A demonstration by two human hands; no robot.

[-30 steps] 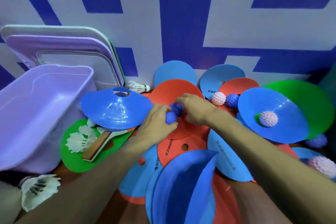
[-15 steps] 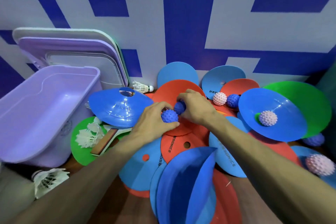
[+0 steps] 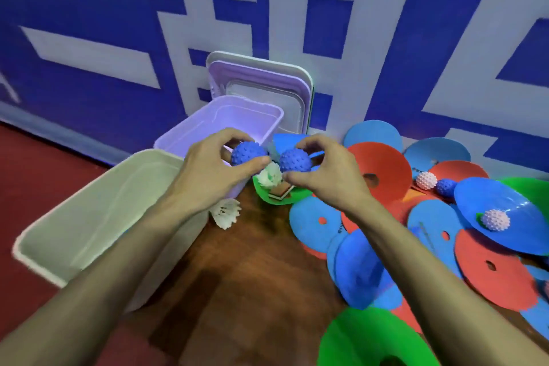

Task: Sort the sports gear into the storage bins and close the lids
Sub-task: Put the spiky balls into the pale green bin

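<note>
Green cone (image 3: 371, 339) cut off below, paddle (image 3: 280, 192) half-hidden

Blue wall (image 3: 74, 83) with pale blocky shapes, 9 to 3 o'clock.
Red floor (image 3: 38, 181) at 8 o'clock; brown wooden surface (image 3: 252, 276) at 6.

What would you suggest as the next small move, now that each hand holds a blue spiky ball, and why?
Probably move both slightly left and release them into the purple bin. The left hand grips the left blue ball, the right hand grips the right blue ball, both lifted close by that bin, which stands open. The white bin is open too, so either may serve.
</note>
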